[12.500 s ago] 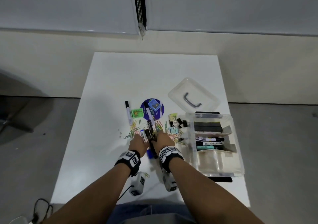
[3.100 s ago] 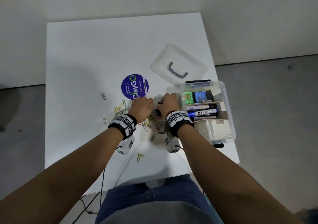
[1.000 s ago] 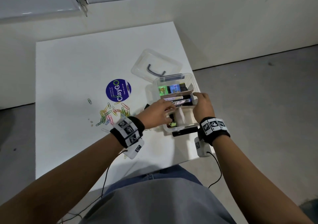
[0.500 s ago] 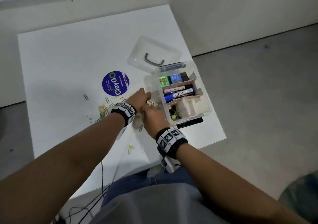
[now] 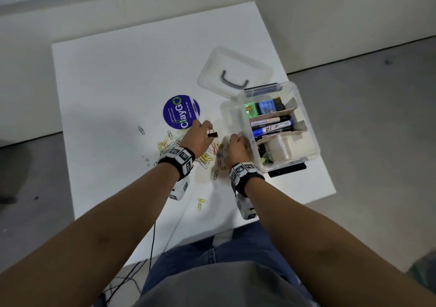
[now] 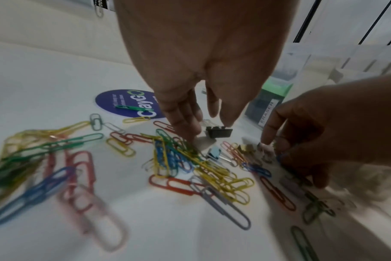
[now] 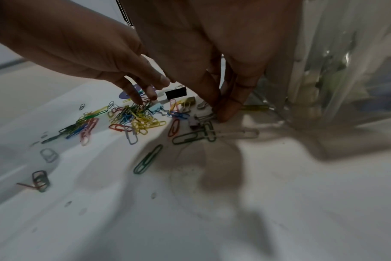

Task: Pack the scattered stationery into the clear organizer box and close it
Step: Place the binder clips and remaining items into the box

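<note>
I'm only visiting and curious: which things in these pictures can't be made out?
- Head view: the right hand covers its own fingertips, and the right wrist view is too blurred to show whether they hold anything.
- Head view: the nearest compartment of the organizer box holds small items too small and dark to name.
- Head view: the flat black object under the box is mostly covered by it.

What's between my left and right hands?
A black binder clip, a pale blue one and a gold one among loose paper clips, clearest in the right wrist view.
</note>
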The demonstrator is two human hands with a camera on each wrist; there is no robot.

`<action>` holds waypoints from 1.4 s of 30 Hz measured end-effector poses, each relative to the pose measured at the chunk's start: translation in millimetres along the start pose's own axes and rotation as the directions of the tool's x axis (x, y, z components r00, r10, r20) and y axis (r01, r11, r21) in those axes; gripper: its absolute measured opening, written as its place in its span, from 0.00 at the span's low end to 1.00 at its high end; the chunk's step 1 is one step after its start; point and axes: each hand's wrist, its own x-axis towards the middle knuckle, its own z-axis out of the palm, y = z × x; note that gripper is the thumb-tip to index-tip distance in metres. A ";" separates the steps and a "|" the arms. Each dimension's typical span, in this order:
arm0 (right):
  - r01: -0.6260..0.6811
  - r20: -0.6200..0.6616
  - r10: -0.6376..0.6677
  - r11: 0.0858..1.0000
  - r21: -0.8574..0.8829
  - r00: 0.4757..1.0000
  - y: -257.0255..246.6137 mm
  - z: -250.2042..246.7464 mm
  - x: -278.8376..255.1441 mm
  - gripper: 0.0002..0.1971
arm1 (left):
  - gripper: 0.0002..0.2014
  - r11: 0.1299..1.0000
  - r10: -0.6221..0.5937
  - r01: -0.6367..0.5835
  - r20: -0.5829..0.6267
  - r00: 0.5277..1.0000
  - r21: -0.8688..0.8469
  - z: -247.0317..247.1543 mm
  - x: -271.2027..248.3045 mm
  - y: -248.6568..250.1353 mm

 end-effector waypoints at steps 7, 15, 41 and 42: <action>0.269 -0.185 -0.245 0.956 0.120 0.952 -4.4 -4.5 -12.9 0.17 | 0.11 0.995 0.032 -0.031 -0.010 0.999 0.095 8.0 13.1 3.9; 0.041 -0.133 0.075 0.708 0.705 0.988 -6.2 -4.5 -23.2 0.03 | 0.07 0.994 0.106 -0.101 -0.106 0.989 0.050 -12.7 -12.0 -12.0; 0.000 0.094 -0.010 0.994 0.108 0.996 -1.2 9.3 9.8 0.20 | 0.07 0.999 0.027 -0.026 0.034 0.999 -0.018 13.9 -32.9 -13.1; 0.020 0.093 -0.027 0.997 0.074 0.995 -0.8 9.1 9.1 0.19 | 0.05 0.999 0.025 -0.023 0.037 0.999 -0.040 13.5 -34.2 -11.3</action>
